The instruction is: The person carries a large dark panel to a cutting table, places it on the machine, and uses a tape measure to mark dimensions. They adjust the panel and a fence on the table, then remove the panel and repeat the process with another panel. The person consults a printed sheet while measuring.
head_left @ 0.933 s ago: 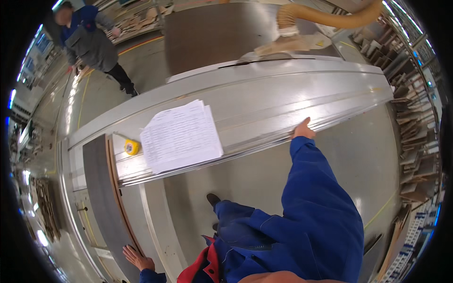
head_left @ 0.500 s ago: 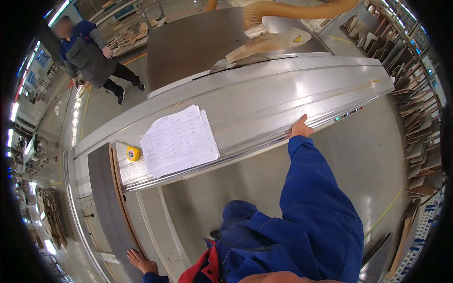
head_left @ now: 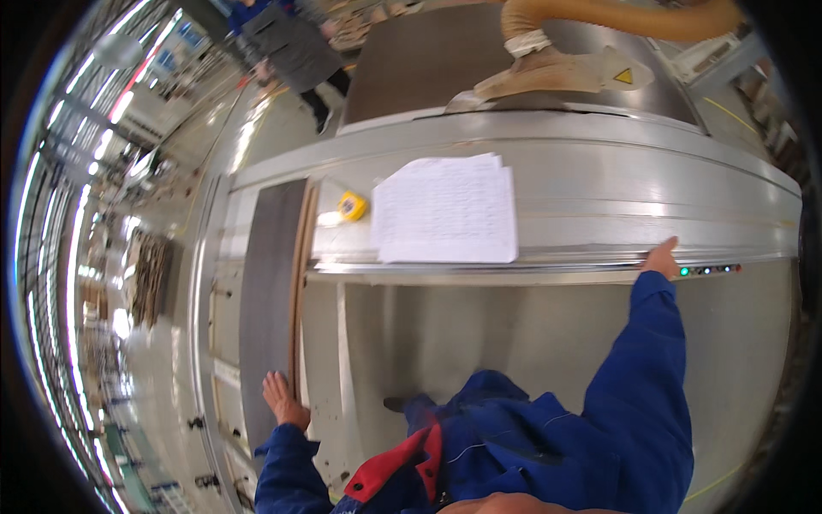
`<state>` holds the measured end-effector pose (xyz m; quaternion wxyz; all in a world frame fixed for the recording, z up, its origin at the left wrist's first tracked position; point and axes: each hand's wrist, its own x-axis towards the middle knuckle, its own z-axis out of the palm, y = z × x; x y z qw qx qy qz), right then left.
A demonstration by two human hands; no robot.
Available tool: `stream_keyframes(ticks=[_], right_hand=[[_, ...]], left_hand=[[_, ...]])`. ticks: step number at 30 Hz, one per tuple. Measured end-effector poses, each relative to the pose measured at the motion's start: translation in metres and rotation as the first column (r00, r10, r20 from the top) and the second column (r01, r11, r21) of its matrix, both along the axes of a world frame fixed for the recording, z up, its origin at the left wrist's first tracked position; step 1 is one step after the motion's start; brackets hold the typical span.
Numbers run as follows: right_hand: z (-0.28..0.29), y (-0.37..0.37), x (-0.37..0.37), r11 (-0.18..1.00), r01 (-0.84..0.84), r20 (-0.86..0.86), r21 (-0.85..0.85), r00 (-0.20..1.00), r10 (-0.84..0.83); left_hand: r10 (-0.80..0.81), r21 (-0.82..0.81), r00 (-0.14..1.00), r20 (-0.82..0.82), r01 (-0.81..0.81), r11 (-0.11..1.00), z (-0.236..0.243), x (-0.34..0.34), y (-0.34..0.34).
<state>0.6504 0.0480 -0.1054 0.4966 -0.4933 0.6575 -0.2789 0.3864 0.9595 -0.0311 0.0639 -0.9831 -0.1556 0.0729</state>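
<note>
My left hand (head_left: 284, 401) lies flat with fingers apart on the near part of a long dark board (head_left: 270, 283), close to its right edge. My right hand (head_left: 662, 257) grips the front edge of the metal saw table (head_left: 591, 197), thumb on top and the other fingers mostly hidden. Just right of it, a row of small lit buttons (head_left: 709, 271) is set in that edge. On the table rest a stack of printed sheets (head_left: 445, 214) and, between sheets and board, a yellow tape measure (head_left: 352, 206).
A pale saw guard (head_left: 548, 75) with a ribbed tan hose (head_left: 616, 15) hangs beyond the table, over a dark panel (head_left: 419, 60). Another person (head_left: 291, 47) in a grey apron stands at the far left. Stacked boards (head_left: 150, 274) are on the floor at left.
My view has swung left, so the table, sheets and board appear farther right. Both hands keep to the same things: left on the board, right at the table edge.
</note>
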Motion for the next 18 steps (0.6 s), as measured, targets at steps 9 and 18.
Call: stream_keyframes(ticks=[9,18], right_hand=[[-0.004,-0.01,0.009,0.999,0.049,-0.123,0.007,0.991,-0.048],[-0.018,-0.025,0.009,0.993,-0.053,-0.237,-0.109,0.971,0.026]], left_hand=[[0.011,-0.054,0.999,0.048,-0.008,0.998,0.01,-0.001,-0.013],[-0.009,-0.068,0.992,0.125,0.017,0.998,0.011,-0.003,-0.017]])
